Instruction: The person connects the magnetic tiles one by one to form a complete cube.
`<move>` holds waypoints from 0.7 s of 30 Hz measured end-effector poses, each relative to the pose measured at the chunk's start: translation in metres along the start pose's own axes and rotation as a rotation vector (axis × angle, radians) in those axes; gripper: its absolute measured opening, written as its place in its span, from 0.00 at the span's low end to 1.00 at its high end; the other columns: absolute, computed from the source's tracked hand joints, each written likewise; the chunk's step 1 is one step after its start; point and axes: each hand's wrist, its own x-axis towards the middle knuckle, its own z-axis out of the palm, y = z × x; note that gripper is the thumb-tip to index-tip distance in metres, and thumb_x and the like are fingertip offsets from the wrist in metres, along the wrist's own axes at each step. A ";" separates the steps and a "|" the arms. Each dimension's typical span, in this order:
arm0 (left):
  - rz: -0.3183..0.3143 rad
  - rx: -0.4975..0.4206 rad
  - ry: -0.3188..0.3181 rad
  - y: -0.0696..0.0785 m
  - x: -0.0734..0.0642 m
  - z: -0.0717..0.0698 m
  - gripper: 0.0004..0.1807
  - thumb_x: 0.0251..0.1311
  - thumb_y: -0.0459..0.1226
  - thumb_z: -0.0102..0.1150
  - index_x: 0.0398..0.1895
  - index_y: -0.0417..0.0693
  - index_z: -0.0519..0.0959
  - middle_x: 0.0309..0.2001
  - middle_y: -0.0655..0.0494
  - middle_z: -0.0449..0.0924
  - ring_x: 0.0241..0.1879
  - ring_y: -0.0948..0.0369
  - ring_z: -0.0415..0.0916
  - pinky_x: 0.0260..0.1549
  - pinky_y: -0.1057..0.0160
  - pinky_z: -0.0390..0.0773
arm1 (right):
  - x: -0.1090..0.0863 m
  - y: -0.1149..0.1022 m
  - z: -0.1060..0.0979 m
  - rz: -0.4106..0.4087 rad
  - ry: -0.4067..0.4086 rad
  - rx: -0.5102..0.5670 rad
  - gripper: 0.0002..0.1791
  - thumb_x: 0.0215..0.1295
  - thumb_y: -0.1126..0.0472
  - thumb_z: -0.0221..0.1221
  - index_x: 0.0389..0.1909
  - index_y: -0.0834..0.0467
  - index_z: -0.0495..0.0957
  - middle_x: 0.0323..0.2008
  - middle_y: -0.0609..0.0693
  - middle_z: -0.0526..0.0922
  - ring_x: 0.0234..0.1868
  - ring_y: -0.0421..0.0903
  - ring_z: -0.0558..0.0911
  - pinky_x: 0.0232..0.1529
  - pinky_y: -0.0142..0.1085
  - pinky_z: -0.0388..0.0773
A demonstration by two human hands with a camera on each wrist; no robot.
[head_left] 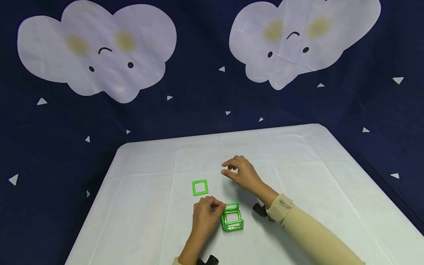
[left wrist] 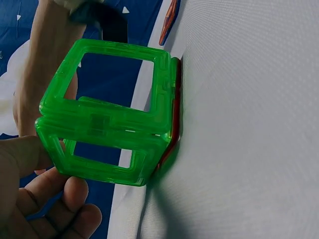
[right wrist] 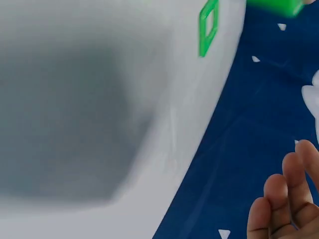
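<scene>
Green see-through magnetic tiles are joined into a box-like frame (head_left: 239, 227) with open windows, standing on the white table. My left hand (head_left: 206, 217) pinches its upper left edge between thumb and fingers. Close up in the left wrist view, the tile frame (left wrist: 99, 122) shows a reddish strip along its table side, with the left hand (left wrist: 42, 194) at its corner. Beyond it, a loose green square tile (head_left: 194, 188) lies flat. Above the table to the right, my right hand (head_left: 244, 175) holds nothing, its fingers loosely bent and thumb apart from them.
The white-covered table (head_left: 145, 206) ends at a dark blue cloth (head_left: 195, 117) with cloud and triangle prints. Black wrist cameras sit under each forearm. In the left wrist view a thin reddish-blue piece (left wrist: 170, 22) lies on the table, its kind unclear.
</scene>
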 end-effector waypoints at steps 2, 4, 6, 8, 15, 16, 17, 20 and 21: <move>-0.001 0.000 -0.005 0.000 0.000 0.000 0.04 0.50 0.40 0.67 0.22 0.58 0.81 0.23 0.67 0.80 0.28 0.68 0.72 0.40 0.61 0.64 | 0.011 0.002 0.006 0.007 -0.025 -0.006 0.15 0.58 0.51 0.64 0.44 0.52 0.83 0.33 0.46 0.80 0.36 0.43 0.75 0.38 0.34 0.71; 0.000 -0.001 -0.008 0.000 0.000 -0.001 0.04 0.50 0.40 0.67 0.22 0.58 0.81 0.23 0.67 0.80 0.29 0.68 0.72 0.40 0.62 0.64 | 0.020 0.004 0.013 0.001 -0.051 -0.019 0.16 0.58 0.51 0.64 0.44 0.53 0.83 0.33 0.47 0.80 0.36 0.44 0.75 0.38 0.35 0.71; 0.009 0.003 -0.009 0.000 0.000 -0.001 0.04 0.50 0.40 0.67 0.22 0.58 0.81 0.23 0.67 0.80 0.29 0.69 0.72 0.40 0.62 0.64 | 0.028 0.006 0.020 -0.011 -0.082 -0.039 0.16 0.57 0.50 0.64 0.44 0.53 0.83 0.32 0.47 0.79 0.36 0.44 0.75 0.38 0.35 0.70; 0.018 0.005 -0.008 0.000 0.000 -0.002 0.04 0.49 0.40 0.67 0.22 0.58 0.81 0.23 0.67 0.80 0.29 0.69 0.72 0.40 0.62 0.64 | 0.034 0.007 0.028 -0.037 -0.106 -0.065 0.16 0.57 0.50 0.64 0.44 0.52 0.83 0.32 0.47 0.79 0.36 0.44 0.74 0.38 0.36 0.71; 0.038 0.017 -0.019 0.000 0.000 -0.002 0.04 0.50 0.40 0.66 0.22 0.58 0.81 0.24 0.67 0.80 0.29 0.69 0.73 0.41 0.61 0.63 | 0.045 0.006 0.046 -0.117 -0.163 -0.117 0.16 0.55 0.51 0.65 0.44 0.52 0.83 0.31 0.47 0.80 0.34 0.42 0.73 0.39 0.37 0.70; 0.039 0.019 -0.020 0.001 0.000 -0.002 0.04 0.50 0.40 0.66 0.22 0.58 0.81 0.24 0.67 0.80 0.29 0.69 0.73 0.41 0.61 0.63 | 0.046 0.006 0.048 -0.123 -0.173 -0.118 0.16 0.56 0.51 0.65 0.44 0.52 0.83 0.31 0.47 0.80 0.34 0.42 0.73 0.39 0.37 0.70; 0.040 0.020 -0.021 0.001 0.000 -0.003 0.03 0.50 0.40 0.66 0.22 0.58 0.81 0.24 0.67 0.80 0.29 0.70 0.74 0.41 0.61 0.63 | 0.047 0.006 0.050 -0.128 -0.183 -0.115 0.16 0.56 0.51 0.65 0.44 0.52 0.83 0.31 0.47 0.80 0.33 0.42 0.73 0.39 0.36 0.69; 0.043 0.020 -0.017 0.001 0.000 -0.004 0.03 0.50 0.40 0.66 0.22 0.57 0.82 0.24 0.66 0.80 0.28 0.70 0.75 0.41 0.61 0.63 | 0.048 0.005 0.056 -0.142 -0.207 -0.094 0.17 0.56 0.51 0.65 0.45 0.53 0.83 0.31 0.47 0.80 0.34 0.42 0.73 0.38 0.36 0.70; 0.046 0.021 -0.014 0.001 0.000 -0.004 0.03 0.50 0.40 0.66 0.22 0.57 0.82 0.24 0.66 0.80 0.28 0.70 0.75 0.41 0.61 0.64 | 0.048 0.004 0.058 -0.141 -0.214 -0.085 0.17 0.56 0.51 0.65 0.45 0.53 0.83 0.31 0.47 0.80 0.34 0.42 0.74 0.38 0.36 0.70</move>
